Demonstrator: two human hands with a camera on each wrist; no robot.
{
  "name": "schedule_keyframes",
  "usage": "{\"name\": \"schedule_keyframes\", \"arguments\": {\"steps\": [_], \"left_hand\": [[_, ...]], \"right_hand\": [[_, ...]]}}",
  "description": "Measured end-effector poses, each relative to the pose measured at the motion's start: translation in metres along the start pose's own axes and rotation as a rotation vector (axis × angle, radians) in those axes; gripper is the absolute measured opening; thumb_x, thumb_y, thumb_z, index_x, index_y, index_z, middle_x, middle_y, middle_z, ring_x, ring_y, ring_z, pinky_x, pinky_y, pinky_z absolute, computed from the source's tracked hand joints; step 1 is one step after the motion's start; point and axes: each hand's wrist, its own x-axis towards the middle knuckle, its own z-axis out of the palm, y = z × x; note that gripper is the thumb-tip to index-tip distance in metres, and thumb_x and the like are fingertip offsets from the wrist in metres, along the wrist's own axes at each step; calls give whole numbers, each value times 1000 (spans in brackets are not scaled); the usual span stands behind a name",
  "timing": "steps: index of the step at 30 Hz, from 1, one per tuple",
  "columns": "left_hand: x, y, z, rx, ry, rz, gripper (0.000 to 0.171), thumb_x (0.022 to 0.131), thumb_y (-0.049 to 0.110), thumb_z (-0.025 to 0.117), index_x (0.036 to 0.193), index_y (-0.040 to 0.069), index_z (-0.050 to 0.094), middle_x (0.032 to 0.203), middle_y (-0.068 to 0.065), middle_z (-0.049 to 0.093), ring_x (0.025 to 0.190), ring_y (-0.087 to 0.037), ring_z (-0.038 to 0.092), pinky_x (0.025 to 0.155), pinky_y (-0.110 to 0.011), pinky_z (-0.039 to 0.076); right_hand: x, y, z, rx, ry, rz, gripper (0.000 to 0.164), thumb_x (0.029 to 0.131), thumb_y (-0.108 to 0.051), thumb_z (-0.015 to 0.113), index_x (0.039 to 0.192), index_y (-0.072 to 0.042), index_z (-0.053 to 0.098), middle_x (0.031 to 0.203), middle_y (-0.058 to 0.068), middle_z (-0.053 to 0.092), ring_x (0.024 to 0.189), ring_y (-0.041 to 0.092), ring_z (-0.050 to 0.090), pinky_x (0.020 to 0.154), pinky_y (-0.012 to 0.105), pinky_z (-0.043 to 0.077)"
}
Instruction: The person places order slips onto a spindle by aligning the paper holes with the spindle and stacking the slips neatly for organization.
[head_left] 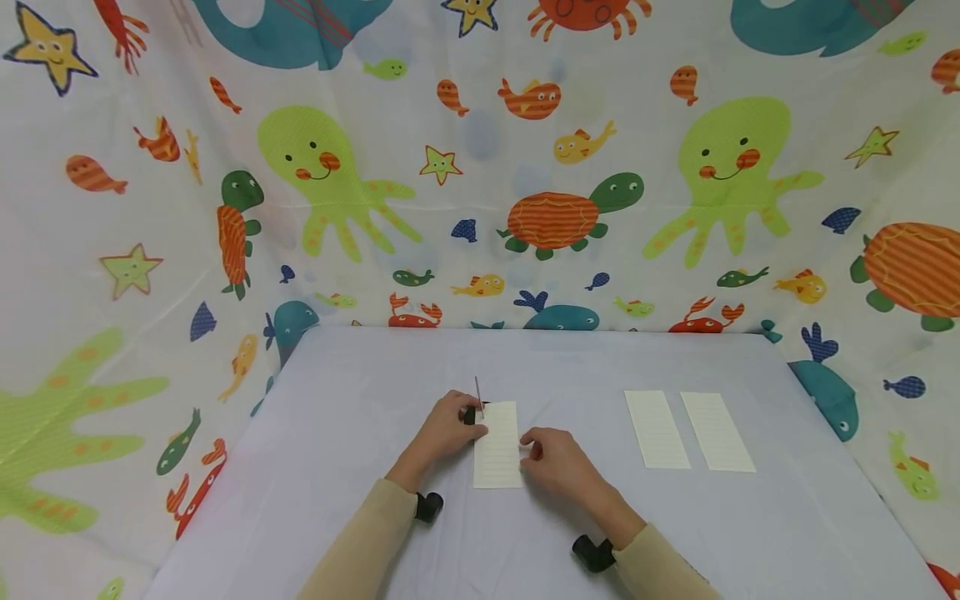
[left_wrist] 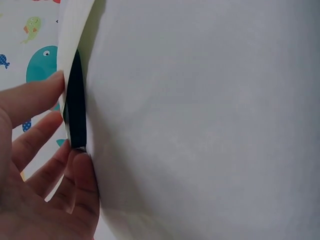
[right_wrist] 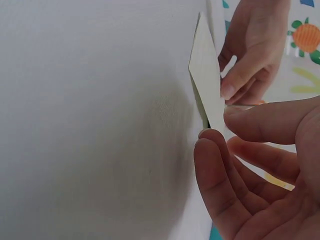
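Note:
A pale, lined slip of paper (head_left: 497, 454) lies between the hands, its long sides running away from me. At its far left corner my left hand (head_left: 450, 423) holds a black clip (head_left: 468, 415) with a thin metal handle (head_left: 477, 392) sticking up; the thumb touches the paper's edge. Under the slip, the clip's dark flat side (left_wrist: 76, 110) shows in the left wrist view. My right hand (head_left: 558, 462) pinches the slip's right edge between thumb and fingers. In the right wrist view the slip (right_wrist: 206, 65) is seen nearly edge-on, slightly raised along one side.
Two more lined slips (head_left: 657, 429) (head_left: 717, 432) lie side by side on the right of the white-covered table (head_left: 360, 375). A curtain (head_left: 465, 50) printed with sea animals hangs behind and around the table. Each wrist wears a small black camera (head_left: 429, 507).

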Motion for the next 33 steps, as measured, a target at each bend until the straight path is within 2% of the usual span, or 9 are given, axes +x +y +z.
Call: {"name": "schedule_keyframes", "arguments": {"steps": [18,28,33], "left_hand": [[2,0,0,-10,-1,10,39,85,21,81,119,8,69,127,-10,59,105,-27,56,95,-48,48],[2,-1,1,-2,1,16,38,85,21,82,119,8,69,127,-10,59,104,-26,55,93,-47,47],[2,-3,1,3,-1,7,39,86,22,81,120,8,69,127,-10,59,104,-26,55,93,-47,47]], "right_hand": [[-17,16,-35,-104,47,-28,21,87,-2,75,107,-1,71,78,-3,56,69,12,49,63,27,45],[-20,22,-53,-185,52,25,22,88,-6,76,109,-3,72,82,-4,60,73,12,53,65,29,48],[-21,30,-63,-234,57,23,22,87,-6,76,109,-4,73,85,-3,63,76,11,55,69,31,50]]}}
